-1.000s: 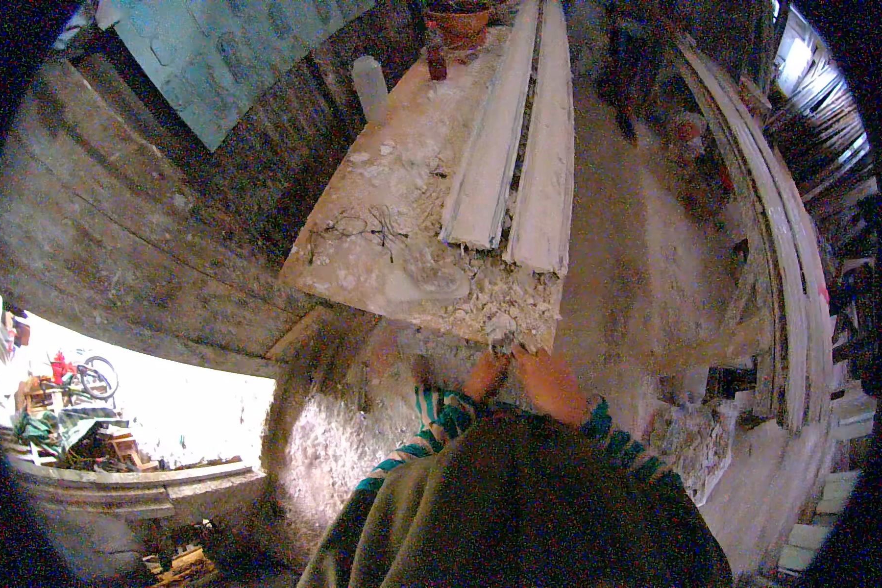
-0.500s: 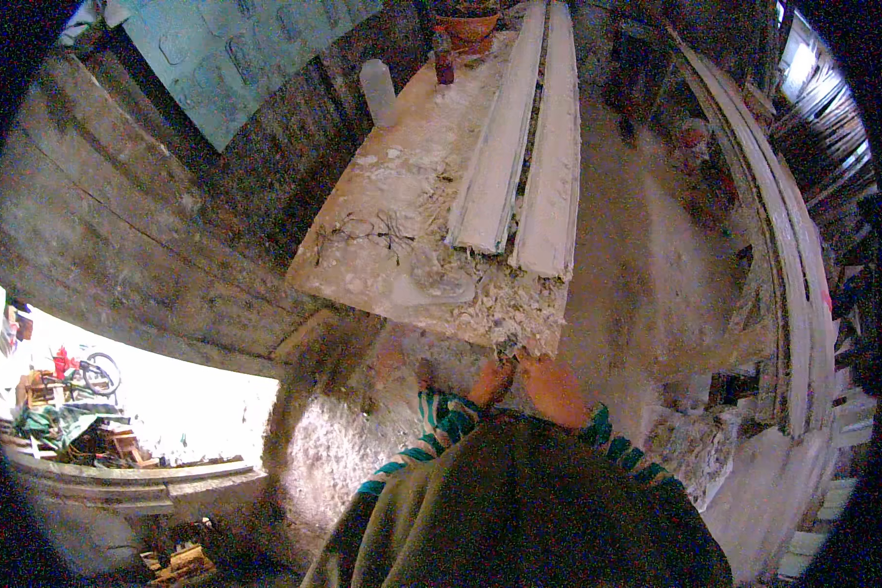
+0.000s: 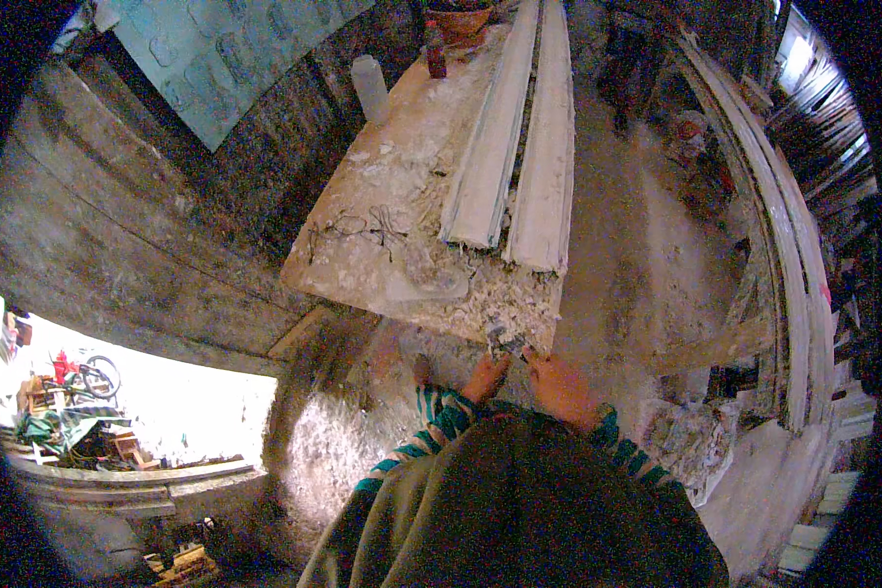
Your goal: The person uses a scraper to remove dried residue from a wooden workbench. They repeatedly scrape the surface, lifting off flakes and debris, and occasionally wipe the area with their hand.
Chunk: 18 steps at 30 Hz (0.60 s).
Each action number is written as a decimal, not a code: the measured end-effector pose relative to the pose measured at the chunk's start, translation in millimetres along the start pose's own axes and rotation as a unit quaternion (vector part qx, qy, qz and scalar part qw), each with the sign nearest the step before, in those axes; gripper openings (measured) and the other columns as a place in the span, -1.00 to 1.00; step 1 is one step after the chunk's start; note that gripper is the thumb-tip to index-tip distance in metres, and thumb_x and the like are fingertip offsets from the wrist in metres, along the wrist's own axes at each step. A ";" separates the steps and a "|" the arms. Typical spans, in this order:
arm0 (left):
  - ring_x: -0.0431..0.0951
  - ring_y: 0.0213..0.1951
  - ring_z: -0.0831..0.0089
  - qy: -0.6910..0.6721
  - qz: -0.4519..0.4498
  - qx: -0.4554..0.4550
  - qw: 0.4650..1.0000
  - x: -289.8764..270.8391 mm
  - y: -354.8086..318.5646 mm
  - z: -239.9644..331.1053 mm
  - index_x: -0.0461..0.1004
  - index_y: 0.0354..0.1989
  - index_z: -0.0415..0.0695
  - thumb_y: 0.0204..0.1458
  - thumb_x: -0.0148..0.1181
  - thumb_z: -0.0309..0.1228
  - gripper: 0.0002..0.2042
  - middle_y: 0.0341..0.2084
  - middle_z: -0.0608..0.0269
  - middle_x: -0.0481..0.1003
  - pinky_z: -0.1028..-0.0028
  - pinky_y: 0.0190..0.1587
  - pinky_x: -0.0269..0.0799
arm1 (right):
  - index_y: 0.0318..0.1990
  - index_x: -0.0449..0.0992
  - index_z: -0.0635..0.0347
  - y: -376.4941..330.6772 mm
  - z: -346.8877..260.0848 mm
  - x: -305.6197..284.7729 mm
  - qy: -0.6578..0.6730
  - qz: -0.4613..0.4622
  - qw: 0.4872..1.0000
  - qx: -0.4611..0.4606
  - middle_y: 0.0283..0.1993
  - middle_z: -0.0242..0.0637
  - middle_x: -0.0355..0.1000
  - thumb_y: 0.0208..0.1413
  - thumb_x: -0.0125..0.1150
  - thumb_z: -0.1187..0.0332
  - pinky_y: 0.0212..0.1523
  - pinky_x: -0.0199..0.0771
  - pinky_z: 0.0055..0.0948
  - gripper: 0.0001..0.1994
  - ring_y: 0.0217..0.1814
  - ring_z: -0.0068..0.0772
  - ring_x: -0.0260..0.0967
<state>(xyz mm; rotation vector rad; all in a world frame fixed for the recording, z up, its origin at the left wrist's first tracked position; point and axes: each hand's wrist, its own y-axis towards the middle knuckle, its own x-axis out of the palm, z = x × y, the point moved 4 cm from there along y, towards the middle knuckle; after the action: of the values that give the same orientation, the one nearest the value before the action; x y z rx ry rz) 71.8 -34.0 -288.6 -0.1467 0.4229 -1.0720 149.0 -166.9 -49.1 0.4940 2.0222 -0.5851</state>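
Observation:
My left hand and my right hand are together at the near edge of a worktable. Between their fingertips is a small dark grey piece, too small and blurred to name. The fingers of both hands look closed in on it, the left at its near side and the right at its right end. Crumbly pale scraps cover the table corner just beyond. Two long whitish moulded strips lie side by side up the table, their near ends a short way past my hands.
A white bottle, a dark red bottle and an orange-brown bowl stand toward the far end. Thin dark wires lie at the left of the tabletop. Long pale strips curve along the right side. A bright opening is at lower left.
My right hand has shifted slightly right, so the gap between my hands is wider. The grey piece shows more clearly between them. The whole view has moved a little.

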 end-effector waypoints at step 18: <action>0.30 -0.67 0.35 -0.098 0.077 0.084 0.989 -4.4 -6.0 20.4 0.39 -0.28 -0.22 0.11 0.04 0.03 -0.54 -0.75 0.18 0.32 0.27 -0.61 0.20 | 0.18 0.35 -0.02 22.5 -21.2 -13.1 0.014 0.065 0.997 -0.045 -0.30 0.10 0.42 0.12 -0.02 0.34 -0.33 0.43 0.00 -0.57 -0.32 0.11 0.42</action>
<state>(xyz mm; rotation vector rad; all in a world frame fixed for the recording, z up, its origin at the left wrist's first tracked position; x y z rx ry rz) 73.4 -34.8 -266.9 -0.0669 0.1623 -0.9262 153.3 -137.8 -32.8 0.5766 2.0151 -0.4091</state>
